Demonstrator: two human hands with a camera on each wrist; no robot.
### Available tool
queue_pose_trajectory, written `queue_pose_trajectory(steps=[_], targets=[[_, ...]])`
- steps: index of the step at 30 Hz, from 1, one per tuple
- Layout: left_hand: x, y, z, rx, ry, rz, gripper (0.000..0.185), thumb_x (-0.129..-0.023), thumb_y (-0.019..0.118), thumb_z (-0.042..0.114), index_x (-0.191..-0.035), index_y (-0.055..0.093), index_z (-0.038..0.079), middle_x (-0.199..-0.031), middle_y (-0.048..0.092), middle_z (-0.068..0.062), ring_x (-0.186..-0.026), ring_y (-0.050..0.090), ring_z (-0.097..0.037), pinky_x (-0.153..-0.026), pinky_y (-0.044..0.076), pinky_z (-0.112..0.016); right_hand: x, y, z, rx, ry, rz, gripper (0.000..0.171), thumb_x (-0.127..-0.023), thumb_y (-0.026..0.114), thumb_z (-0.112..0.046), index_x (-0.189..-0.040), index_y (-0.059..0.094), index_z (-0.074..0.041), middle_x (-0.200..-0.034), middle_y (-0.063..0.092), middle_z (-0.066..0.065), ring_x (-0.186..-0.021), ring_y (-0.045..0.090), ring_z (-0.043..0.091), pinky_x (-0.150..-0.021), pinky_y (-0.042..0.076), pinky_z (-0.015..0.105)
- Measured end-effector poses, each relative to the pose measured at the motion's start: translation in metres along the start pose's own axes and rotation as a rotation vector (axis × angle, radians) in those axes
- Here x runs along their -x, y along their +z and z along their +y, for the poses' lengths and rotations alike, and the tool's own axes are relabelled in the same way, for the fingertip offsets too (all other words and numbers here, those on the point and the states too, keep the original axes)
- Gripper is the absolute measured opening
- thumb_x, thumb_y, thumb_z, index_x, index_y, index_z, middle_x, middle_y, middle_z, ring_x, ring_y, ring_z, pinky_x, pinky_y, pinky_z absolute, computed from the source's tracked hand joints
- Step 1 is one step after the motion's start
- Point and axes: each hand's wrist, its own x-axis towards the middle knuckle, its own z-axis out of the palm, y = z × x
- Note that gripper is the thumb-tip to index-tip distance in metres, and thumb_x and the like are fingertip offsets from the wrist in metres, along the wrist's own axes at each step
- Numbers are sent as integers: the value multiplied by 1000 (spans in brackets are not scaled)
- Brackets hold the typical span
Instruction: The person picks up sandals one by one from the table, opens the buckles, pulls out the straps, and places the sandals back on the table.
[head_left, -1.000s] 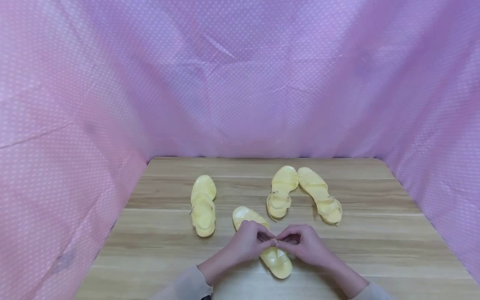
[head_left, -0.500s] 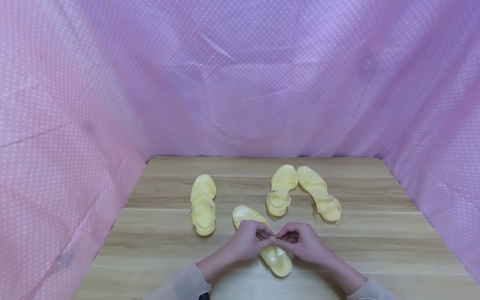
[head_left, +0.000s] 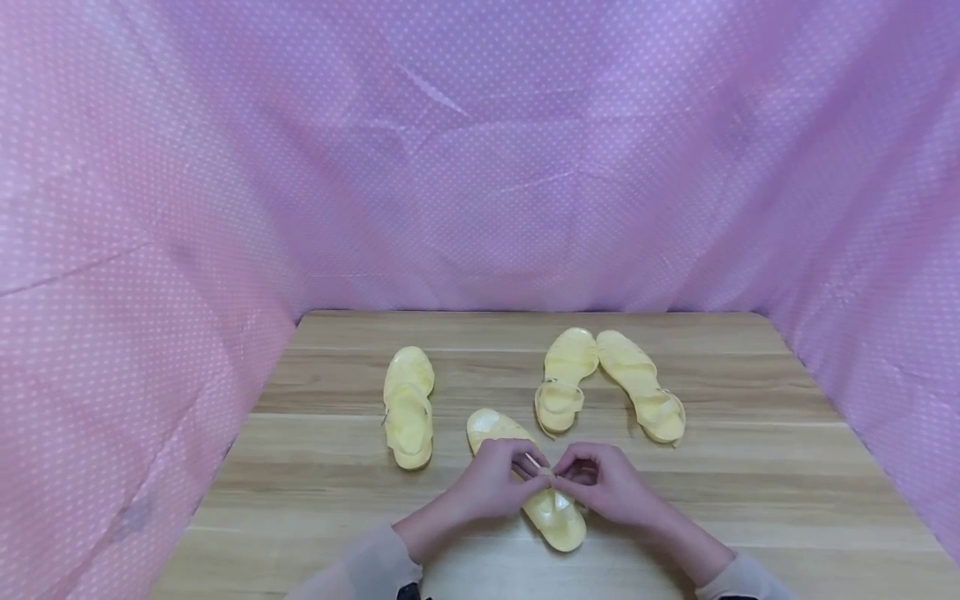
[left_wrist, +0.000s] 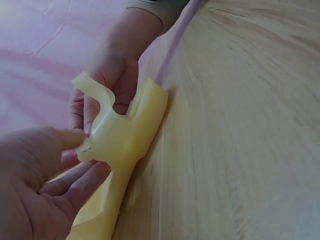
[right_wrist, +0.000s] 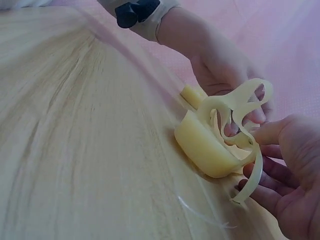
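Note:
A pale yellow jelly sandal lies slanted on the wooden table, its toe pointing away to the left. Both hands meet over its ankle strap. My left hand pinches the strap near a small metal buckle part, thumb on top in the left wrist view. From the other side, my right hand pinches the strap between thumb and fingers, and a loose strap end hangs beside its fingers in the right wrist view. In the head view the hands hide the sandal's middle.
Another yellow sandal lies to the left on the table. Farther back on the right, two more sandals, one upright to the view and one slanted, nearly touch at their toes. Pink dotted cloth surrounds the table.
Both hands stay at the strap with only small finger movements. A pale strap end now shows above the left fingers. The sandals have not moved on the table.

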Motion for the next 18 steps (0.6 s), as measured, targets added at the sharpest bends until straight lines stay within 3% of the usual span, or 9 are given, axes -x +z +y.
queue_pose_trajectory(steps=[5,13,18], targets=[[-4,-1,-3,-40,25,-1,8,-96,80,18,-97,79,10,-89,81,0,-77,70,4,-75,59,-15,-1,0,-2,-2,3,-19,9,-95,79,-14,-101,73,-10,-101,76,8,-90,73,9,-82,64,27],[1,-5,-5,-1,0,-24,8,-97,76,15,-103,74,9,-94,79,1,-85,71,0,-82,59,-18,1,1,-5,-3,14,-36,8,-97,77,-14,-102,72,-11,-102,74,8,-92,71,9,-84,64,26],[-7,-5,-1,-88,92,-16,12,-96,78,14,-105,79,7,-92,82,-2,-78,69,5,-74,59,-14,-4,-1,-4,37,-15,-2,7,-95,79,-10,-100,74,-11,-98,76,8,-88,70,6,-80,64,26]])
